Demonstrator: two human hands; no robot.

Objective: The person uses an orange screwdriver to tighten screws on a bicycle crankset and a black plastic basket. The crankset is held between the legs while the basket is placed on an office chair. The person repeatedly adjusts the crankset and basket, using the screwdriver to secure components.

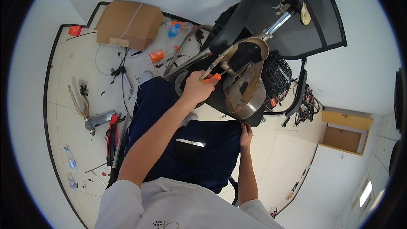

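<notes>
My left hand (pixel 198 88) is closed around the orange handle of a screwdriver (pixel 215 77), whose thin shaft points into a brown-and-silver metal frame (pixel 259 85). The frame has a curved fork-like guard and a chrome tube (pixel 280 25) ending in a dark part with torn yellowish foam. It lies on the black seat of an office chair (pixel 212 97). My right hand (pixel 245 136) is beside my right knee, its fingers curled near the seat's front corner. What those fingers hold, if anything, is hidden.
Behind the frame rises the chair's mesh backrest (pixel 309 21), beside a black wire basket (pixel 277 74). A cardboard box (pixel 127 23), an orange-labelled bottle (pixel 161 54) and loose metal parts (pixel 99 121) lie on the left floor. Cables (pixel 309 106) are heaped at the right.
</notes>
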